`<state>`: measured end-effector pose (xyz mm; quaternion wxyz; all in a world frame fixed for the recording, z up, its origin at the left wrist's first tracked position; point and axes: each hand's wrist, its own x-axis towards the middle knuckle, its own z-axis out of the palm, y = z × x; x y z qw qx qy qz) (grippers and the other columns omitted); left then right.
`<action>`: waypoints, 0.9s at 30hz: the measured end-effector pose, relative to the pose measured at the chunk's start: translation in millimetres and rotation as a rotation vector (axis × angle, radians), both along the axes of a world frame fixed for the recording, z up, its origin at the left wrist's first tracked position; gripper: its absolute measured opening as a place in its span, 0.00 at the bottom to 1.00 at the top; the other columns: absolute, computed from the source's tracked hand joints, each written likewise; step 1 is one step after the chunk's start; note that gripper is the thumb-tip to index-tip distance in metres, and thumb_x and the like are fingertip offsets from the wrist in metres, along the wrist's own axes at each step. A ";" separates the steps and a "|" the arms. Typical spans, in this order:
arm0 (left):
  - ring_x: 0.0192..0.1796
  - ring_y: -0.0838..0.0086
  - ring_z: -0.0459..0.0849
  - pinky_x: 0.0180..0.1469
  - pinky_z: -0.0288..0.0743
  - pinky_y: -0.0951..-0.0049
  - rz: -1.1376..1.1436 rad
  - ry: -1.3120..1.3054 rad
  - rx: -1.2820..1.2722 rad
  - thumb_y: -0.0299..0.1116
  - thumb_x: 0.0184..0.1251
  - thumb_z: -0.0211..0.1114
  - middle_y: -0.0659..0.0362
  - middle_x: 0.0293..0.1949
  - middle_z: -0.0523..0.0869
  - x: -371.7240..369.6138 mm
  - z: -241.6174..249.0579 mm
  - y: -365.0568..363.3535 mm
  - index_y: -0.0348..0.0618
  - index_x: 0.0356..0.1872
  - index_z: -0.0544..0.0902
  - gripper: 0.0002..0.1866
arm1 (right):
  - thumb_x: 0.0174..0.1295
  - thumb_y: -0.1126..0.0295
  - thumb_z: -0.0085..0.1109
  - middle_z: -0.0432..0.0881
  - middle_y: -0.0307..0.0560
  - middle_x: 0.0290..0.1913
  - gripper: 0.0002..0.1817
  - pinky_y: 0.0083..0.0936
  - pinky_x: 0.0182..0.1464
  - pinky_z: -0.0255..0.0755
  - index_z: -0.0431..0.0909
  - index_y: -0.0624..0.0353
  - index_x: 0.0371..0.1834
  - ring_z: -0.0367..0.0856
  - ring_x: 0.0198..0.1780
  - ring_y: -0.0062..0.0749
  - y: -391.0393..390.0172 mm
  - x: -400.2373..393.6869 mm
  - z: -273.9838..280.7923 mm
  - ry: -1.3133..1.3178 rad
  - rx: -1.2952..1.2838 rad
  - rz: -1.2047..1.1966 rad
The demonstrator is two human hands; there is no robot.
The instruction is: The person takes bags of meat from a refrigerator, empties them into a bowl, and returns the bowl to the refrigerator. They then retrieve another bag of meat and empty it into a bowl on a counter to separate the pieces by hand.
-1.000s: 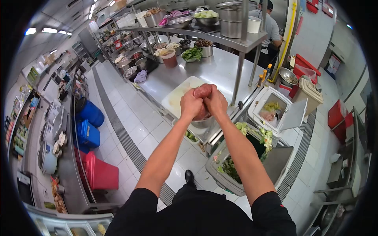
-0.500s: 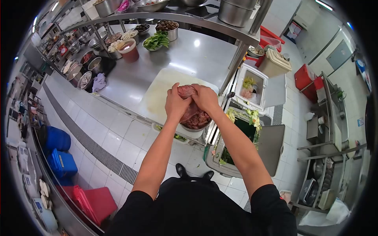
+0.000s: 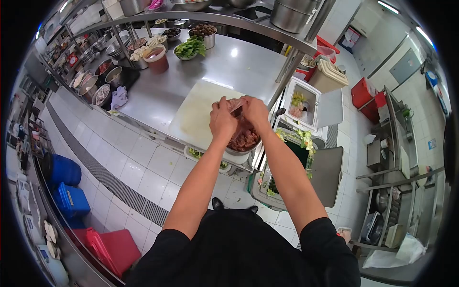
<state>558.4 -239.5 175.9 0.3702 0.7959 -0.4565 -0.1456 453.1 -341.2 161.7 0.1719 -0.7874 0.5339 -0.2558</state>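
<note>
My left hand (image 3: 223, 120) and my right hand (image 3: 256, 114) both grip a clear plastic bag (image 3: 235, 103), fingers closed on its upper part from either side. The bag hangs over a round metal bowl (image 3: 238, 153) at the counter's front edge, and its lower part reaches down to the raw meat (image 3: 245, 140) inside. Chopped dark red pieces fill the bowl. Beside my left hand lies a white cutting board (image 3: 196, 107), partly covered by my hands.
On the steel counter (image 3: 229, 62) stand a bowl of green leaves (image 3: 188, 49), a tub of reddish liquid (image 3: 156, 60) and a pot of brown pieces (image 3: 203, 34). To the right are an open white bin (image 3: 301, 102) and a green-lined bin with vegetable scraps (image 3: 306, 142).
The red meat that bulged between my hands has dropped lower, leaving the bag's top thin and slack. More meat shows in the bowl. My hands have shifted slightly right.
</note>
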 end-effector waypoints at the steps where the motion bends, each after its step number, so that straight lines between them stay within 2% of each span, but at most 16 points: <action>1: 0.61 0.48 0.75 0.60 0.73 0.53 0.016 0.008 -0.003 0.27 0.57 0.61 0.47 0.61 0.72 0.5 -0.8 8.1 0.47 0.70 0.65 0.35 | 0.63 0.60 0.54 0.87 0.55 0.43 0.15 0.45 0.49 0.78 0.87 0.46 0.47 0.84 0.48 0.55 -8.9 -3.0 -4.4 -0.057 0.028 -0.036; 5: 0.61 0.46 0.75 0.60 0.73 0.54 0.013 0.063 -0.005 0.29 0.57 0.62 0.45 0.61 0.73 9.3 -30.6 30.4 0.47 0.71 0.65 0.36 | 0.60 0.60 0.55 0.86 0.56 0.45 0.16 0.41 0.54 0.77 0.88 0.46 0.47 0.83 0.51 0.55 -36.4 -9.2 -11.9 -0.081 0.182 -0.054; 8: 0.58 0.47 0.79 0.59 0.73 0.54 0.035 0.077 0.036 0.32 0.58 0.61 0.44 0.57 0.78 21.9 -40.8 45.8 0.45 0.70 0.66 0.34 | 0.59 0.60 0.56 0.87 0.57 0.44 0.17 0.40 0.54 0.77 0.87 0.48 0.47 0.84 0.51 0.55 -55.7 -20.1 -33.4 -0.131 0.203 -0.053; 10: 0.53 0.50 0.82 0.58 0.74 0.57 0.026 0.383 0.195 0.34 0.60 0.59 0.42 0.52 0.83 30.3 -32.1 58.5 0.43 0.68 0.69 0.32 | 0.60 0.61 0.55 0.87 0.56 0.42 0.16 0.38 0.53 0.77 0.87 0.51 0.47 0.85 0.49 0.51 -61.3 -28.4 -41.9 -0.187 0.266 -0.018; 11: 0.52 0.58 0.85 0.55 0.76 0.64 0.024 0.532 0.263 0.30 0.62 0.56 0.44 0.47 0.86 26.0 -16.9 64.5 0.41 0.68 0.70 0.29 | 0.61 0.63 0.55 0.88 0.54 0.40 0.16 0.36 0.53 0.77 0.87 0.53 0.47 0.87 0.47 0.46 -63.5 -31.9 -45.1 -0.239 0.324 0.008; 12: 0.52 0.58 0.85 0.55 0.76 0.64 0.021 0.532 0.265 0.30 0.62 0.56 0.44 0.47 0.86 24.2 -11.4 65.8 0.41 0.68 0.70 0.29 | 0.61 0.63 0.55 0.88 0.54 0.40 0.16 0.36 0.53 0.77 0.87 0.53 0.47 0.87 0.47 0.46 -58.7 -33.7 -37.4 -0.240 0.325 0.004; 14: 0.57 0.65 0.83 0.57 0.77 0.69 -0.009 0.744 0.046 0.25 0.61 0.54 0.47 0.51 0.84 21.2 -8.7 62.8 0.40 0.68 0.70 0.29 | 0.66 0.69 0.52 0.87 0.43 0.35 0.14 0.21 0.44 0.76 0.86 0.62 0.47 0.84 0.40 0.24 -41.4 -37.7 -2.4 -0.532 0.498 0.164; 15: 0.57 0.65 0.83 0.57 0.77 0.69 -0.016 0.747 0.050 0.25 0.61 0.54 0.47 0.51 0.84 25.2 -18.8 56.5 0.40 0.68 0.70 0.29 | 0.70 0.71 0.50 0.86 0.39 0.38 0.14 0.20 0.42 0.76 0.84 0.62 0.49 0.82 0.38 0.21 -39.3 -39.6 6.6 -0.590 0.518 0.231; 17: 0.61 0.66 0.80 0.60 0.76 0.69 -0.257 0.781 -0.499 0.20 0.61 0.53 0.51 0.56 0.81 37.3 -46.7 40.1 0.38 0.68 0.70 0.29 | 0.71 0.71 0.50 0.86 0.39 0.40 0.13 0.20 0.42 0.77 0.84 0.62 0.50 0.82 0.38 0.21 -21.1 -50.6 38.8 -0.705 0.604 0.265; 18: 0.61 0.66 0.80 0.60 0.76 0.69 -0.262 0.786 -0.493 0.20 0.61 0.53 0.51 0.56 0.81 36.0 -39.8 36.4 0.38 0.68 0.70 0.29 | 0.72 0.70 0.51 0.86 0.39 0.43 0.13 0.21 0.43 0.77 0.83 0.61 0.51 0.82 0.38 0.21 -11.5 -55.8 53.9 -0.820 0.687 0.311; 20: 0.63 0.64 0.77 0.63 0.75 0.67 -0.372 1.393 -0.589 0.19 0.62 0.55 0.52 0.60 0.77 31.5 -14.3 31.8 0.37 0.68 0.69 0.30 | 0.73 0.69 0.52 0.85 0.37 0.44 0.12 0.21 0.46 0.77 0.83 0.60 0.51 0.81 0.41 0.20 -5.9 -62.0 55.2 -0.850 0.782 0.306; 21: 0.59 0.67 0.79 0.60 0.76 0.68 -0.332 1.448 -0.622 0.23 0.67 0.60 0.53 0.56 0.80 25.7 -9.6 23.8 0.35 0.66 0.72 0.25 | 0.72 0.69 0.52 0.85 0.37 0.43 0.12 0.20 0.47 0.78 0.83 0.61 0.51 0.82 0.41 0.20 -9.4 -61.3 43.1 -0.843 0.774 0.353; 24: 0.53 0.72 0.82 0.57 0.77 0.71 -0.267 1.363 -0.524 0.30 0.69 0.65 0.56 0.51 0.83 29.7 -37.8 -11.8 0.33 0.60 0.77 0.20 | 0.71 0.70 0.52 0.85 0.38 0.41 0.11 0.20 0.44 0.80 0.83 0.61 0.47 0.84 0.40 0.21 -10.0 -55.2 27.5 -0.822 0.773 0.394; 25: 0.43 0.78 0.81 0.48 0.76 0.77 -0.234 1.327 -0.562 0.35 0.68 0.68 0.58 0.42 0.86 28.6 -45.5 -22.0 0.33 0.46 0.84 0.14 | 0.70 0.71 0.51 0.85 0.38 0.39 0.11 0.22 0.40 0.81 0.83 0.60 0.45 0.83 0.38 0.21 -9.4 -54.3 23.6 -0.778 0.790 0.428; 26: 0.43 0.78 0.81 0.48 0.76 0.77 -0.231 1.333 -0.554 0.35 0.68 0.68 0.58 0.42 0.86 31.2 -53.4 -30.8 0.33 0.46 0.84 0.14 | 0.69 0.71 0.49 0.85 0.37 0.37 0.12 0.24 0.35 0.82 0.84 0.60 0.44 0.83 0.36 0.21 -8.3 -53.8 18.7 -0.733 0.809 0.458; 27: 0.39 0.81 0.80 0.43 0.74 0.79 -0.250 1.216 -0.540 0.35 0.68 0.69 0.60 0.37 0.86 31.5 -53.0 -36.7 0.34 0.39 0.84 0.12 | 0.66 0.75 0.50 0.85 0.38 0.37 0.11 0.23 0.40 0.79 0.85 0.61 0.38 0.81 0.36 0.22 -4.8 -51.9 21.9 -0.744 0.836 0.396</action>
